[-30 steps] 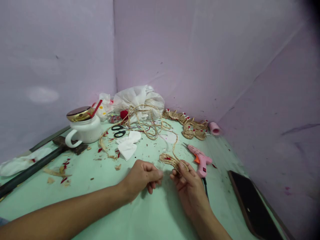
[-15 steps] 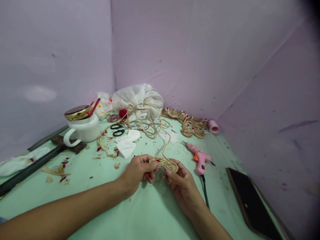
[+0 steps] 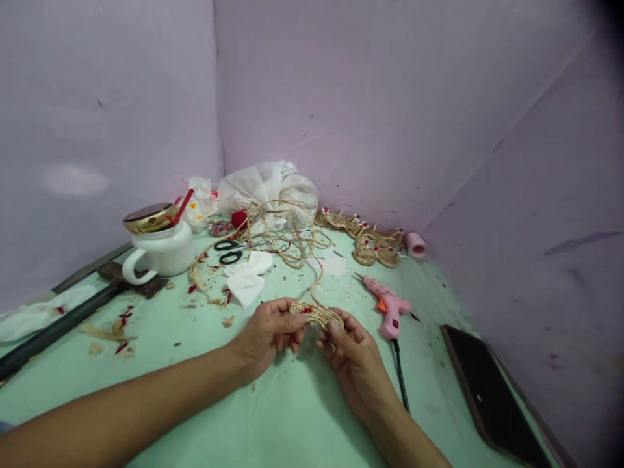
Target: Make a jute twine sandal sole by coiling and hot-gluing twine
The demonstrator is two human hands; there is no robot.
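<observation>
A coiled piece of straw-coloured braided cord (image 3: 319, 314) is held between my two hands above the table, with a small red bit on its left part. My left hand (image 3: 276, 327) pinches its left end between thumb and fingers. At the right end, my right hand (image 3: 348, 338) grips the coil the same way, thumb on top. From the coil, a strand of cord (image 3: 316, 284) runs back to a loose tangle of cord (image 3: 285, 237). To the right lies a pink glue gun (image 3: 389, 305), its nozzle pointing away to the left.
Scissors (image 3: 229, 252) and white paper cutouts (image 3: 246, 286) lie beyond my left hand. A white mug (image 3: 168, 250) and a hammer (image 3: 73, 322) are at left. Finished cord pieces (image 3: 377, 250) and a pink roll (image 3: 416, 246) sit by the wall; a phone (image 3: 492, 390) lies right.
The coil and my right hand have shifted slightly left and up. Both hands keep their hold on it, and the cord strand behind has swung a little left.
</observation>
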